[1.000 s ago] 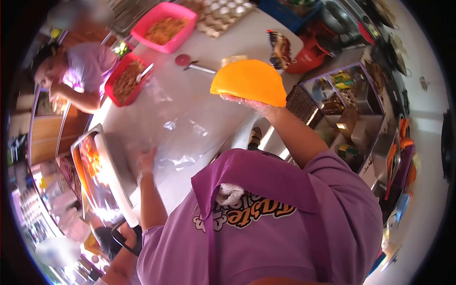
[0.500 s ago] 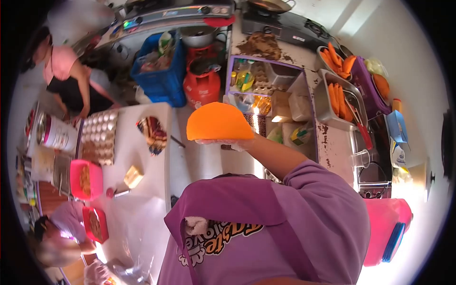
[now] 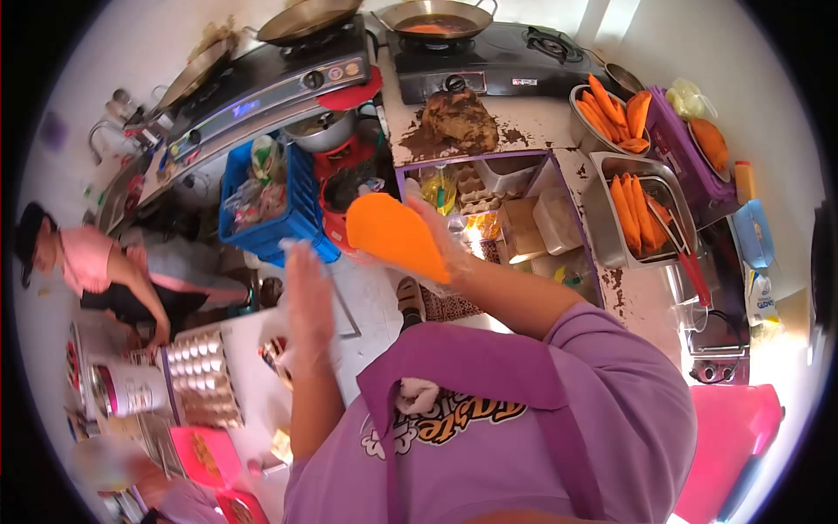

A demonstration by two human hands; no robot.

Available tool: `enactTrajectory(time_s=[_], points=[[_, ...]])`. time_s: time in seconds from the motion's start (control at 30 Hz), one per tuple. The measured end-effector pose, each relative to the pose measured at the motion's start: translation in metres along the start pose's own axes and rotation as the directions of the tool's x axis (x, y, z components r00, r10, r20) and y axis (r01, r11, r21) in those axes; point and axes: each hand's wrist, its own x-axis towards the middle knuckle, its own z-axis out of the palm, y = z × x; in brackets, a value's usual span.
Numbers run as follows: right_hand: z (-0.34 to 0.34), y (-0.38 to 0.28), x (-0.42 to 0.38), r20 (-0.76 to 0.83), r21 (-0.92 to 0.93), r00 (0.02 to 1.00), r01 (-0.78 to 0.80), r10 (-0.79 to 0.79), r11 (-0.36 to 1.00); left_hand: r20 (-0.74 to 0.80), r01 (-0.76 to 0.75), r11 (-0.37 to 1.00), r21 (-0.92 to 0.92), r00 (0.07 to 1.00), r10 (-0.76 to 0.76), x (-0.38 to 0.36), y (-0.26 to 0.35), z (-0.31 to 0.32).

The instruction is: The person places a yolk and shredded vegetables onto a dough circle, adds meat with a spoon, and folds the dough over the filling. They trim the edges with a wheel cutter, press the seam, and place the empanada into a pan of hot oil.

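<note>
My right hand (image 3: pixel 441 236), in a clear plastic glove, holds a smooth orange half-moon empanada (image 3: pixel 393 231) in the air in front of my apron. The empanada lies tilted against the palm, the thumb beside its upper edge; the other fingers are partly hidden. To its left my left hand (image 3: pixel 310 293), also gloved and blurred by motion, is raised with fingers stretched out, touching nothing. Beyond them stands a black gas stove (image 3: pixel 489 65) with a wok (image 3: pixel 436 22) of dark liquid on it.
At right, orange empanadas (image 3: pixel 633 214) stand in a steel tray with red-handled tongs (image 3: pixel 694 271); more fill a bowl (image 3: pixel 611 118). A blue crate (image 3: pixel 253 196) is below the left stove. Egg trays (image 3: pixel 205 375) sit on the left table, where a co-worker in pink (image 3: pixel 96 262) stands.
My left hand has risen into view. The empanada has turned from flat to tilted in my right hand. The view has shifted toward the stoves, showing the woks.
</note>
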Motion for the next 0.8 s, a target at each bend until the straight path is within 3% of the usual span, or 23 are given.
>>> enactTrajectory(time_s=[0.03,0.07,0.1,0.13,0.17,0.2,0.23,0.27,0.3,0.33,0.37,0.4,0.47,0.5,0.53,0.57,0.6,0.63,0.67,0.7,0.77,0.8], points=[[0.002,-0.009,0.012,-0.011,0.004,1.0,0.025,-0.025,1.0,-0.05,0.068,0.987,-0.148,0.996,-0.076,0.034,-0.012,0.026],[0.004,-0.021,0.025,-0.069,-0.176,0.998,0.003,-0.015,0.984,-0.023,0.086,0.986,-0.145,0.996,-0.09,0.061,-0.019,0.046],[0.017,-0.031,0.038,-0.133,-0.343,0.991,-0.028,-0.019,0.939,0.098,0.094,0.96,-0.264,0.993,-0.071,0.086,-0.022,0.064],[0.036,-0.043,0.076,-0.225,-0.519,0.917,0.173,-0.329,0.837,0.251,0.145,0.913,-0.381,0.967,-0.049,0.137,-0.021,0.088],[0.032,-0.051,0.104,-0.24,-0.513,0.902,0.196,-0.358,0.836,0.279,0.177,0.912,-0.37,0.958,-0.073,0.161,-0.026,0.089],[0.019,-0.06,0.127,0.071,-0.97,0.844,0.183,-0.531,0.161,0.445,0.332,0.818,-0.47,0.889,-0.106,0.187,-0.035,0.084],[0.009,-0.075,0.14,0.37,-0.783,0.821,0.023,-0.435,-0.622,0.612,0.509,0.686,-0.519,0.782,-0.117,0.21,-0.041,0.086],[0.004,-0.09,0.142,0.348,-0.788,0.788,-0.046,-0.507,-0.614,0.684,0.655,0.556,-0.512,0.702,-0.197,0.22,-0.038,0.094],[-0.001,-0.101,0.138,0.39,-0.734,0.778,-0.061,-0.493,-0.677,0.736,0.721,0.529,-0.448,0.633,-0.24,0.233,-0.038,0.095],[-0.006,-0.11,0.131,0.423,-0.677,0.773,-0.077,-0.472,-0.732,0.805,0.802,-0.203,-0.563,0.474,-0.357,0.247,-0.038,0.093],[-0.006,-0.127,0.116,0.396,-0.688,0.743,-0.149,-0.54,-0.71,0.878,0.379,-0.797,-0.471,0.293,-0.38,0.26,-0.041,0.098],[0.003,-0.152,0.089,0.321,-0.7,0.708,-0.27,-0.629,-0.662,0.887,0.377,-0.804,-0.46,0.222,-0.404,0.268,-0.045,0.109],[0.04,-0.198,0.021,0.083,-0.757,0.642,-0.457,-0.762,-0.467,0.934,0.172,-0.919,-0.355,0.105,-0.341,0.283,-0.05,0.124],[0.047,-0.214,-0.017,-0.252,-0.873,0.4,-0.487,-0.882,0.029,0.952,0.061,-0.952,-0.301,0.076,-0.297,0.289,-0.05,0.13],[0.012,-0.241,-0.074,0.002,-0.692,0.449,-0.644,-0.893,-0.326,0.967,-0.054,-0.968,-0.245,0.063,-0.248,0.295,-0.05,0.135],[0.0,-0.262,-0.121,0.125,-0.48,0.328,-0.806,-0.936,-0.346,0.978,-0.168,-0.968,-0.186,0.062,-0.199,0.3,-0.05,0.14],[0.04,-0.253,-0.142,-0.063,-0.35,0.015,-0.937,-0.998,0.008,0.986,-0.28,-0.952,-0.127,0.07,-0.152,0.303,-0.048,0.145],[0.002,-0.272,-0.204,-0.066,-0.272,-0.108,-0.955,-0.992,0.122,0.991,-0.387,-0.919,-0.068,0.084,-0.109,0.306,-0.047,0.15],[-0.016,-0.281,-0.254,-0.105,-0.261,-0.3,-0.912,-0.948,0.317,0.992,-0.488,-0.873,-0.009,0.105,-0.069,0.309,-0.046,0.154],[-0.002,-0.265,-0.271,-0.118,0.057,-0.265,-0.964,-0.957,0.26,0.99,-0.579,-0.814,0.052,0.134,-0.032,0.312,-0.044,0.159],[-0.023,-0.263,-0.324,-0.313,0.242,-0.346,-0.93,-0.884,0.278,0.976,-0.723,-0.667,0.182,0.214,0.035,0.319,-0.041,0.169],[-0.029,-0.256,-0.334,-0.3,0.289,-0.335,-0.924,-0.893,0.25,0.976,-0.721,-0.669,0.182,0.214,0.035,0.325,-0.04,0.174]])
